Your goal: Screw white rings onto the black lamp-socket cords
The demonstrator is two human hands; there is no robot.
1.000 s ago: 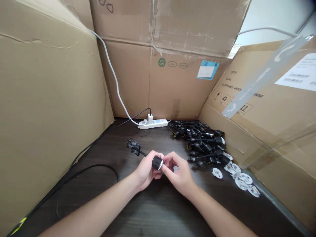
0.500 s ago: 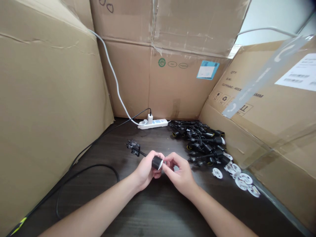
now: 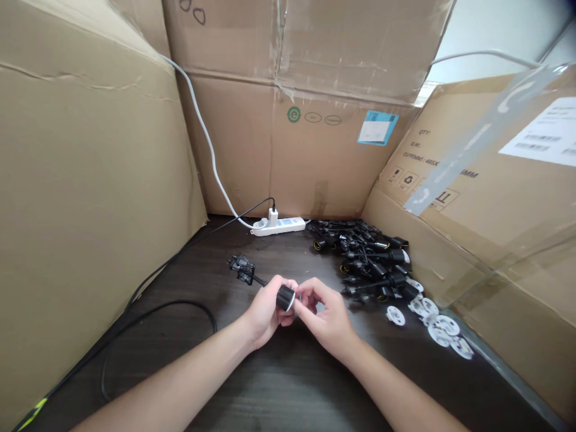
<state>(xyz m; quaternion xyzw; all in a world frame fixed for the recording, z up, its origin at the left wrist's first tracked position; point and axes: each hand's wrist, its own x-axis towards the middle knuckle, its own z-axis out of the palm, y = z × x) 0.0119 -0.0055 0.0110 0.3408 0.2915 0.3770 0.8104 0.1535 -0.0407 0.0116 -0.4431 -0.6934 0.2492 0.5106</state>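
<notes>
My left hand (image 3: 265, 312) is wrapped round the black cylindrical base of a miniature street lamp (image 3: 285, 297). From that hand the lamp's thin post runs up and left to its lantern heads (image 3: 242, 269), held over the table. A white disc (image 3: 291, 300) sits at the open end of the base, facing right, with only its edge showing. The thumb and fingers of my right hand (image 3: 321, 309) are pinched at this disc's edge; the fingertips partly hide it.
More black miniature lamps (image 3: 369, 258) lie heaped at the back right. Several loose white discs (image 3: 443, 327) lie beside them, along the cardboard box (image 3: 477, 240). A white power strip (image 3: 281, 226) stands at the back, and a black cable (image 3: 171, 303) loops across the left.
The white disc's edge looks narrower, the base having turned slightly in my left hand. Both hands keep nearly the same place.
</notes>
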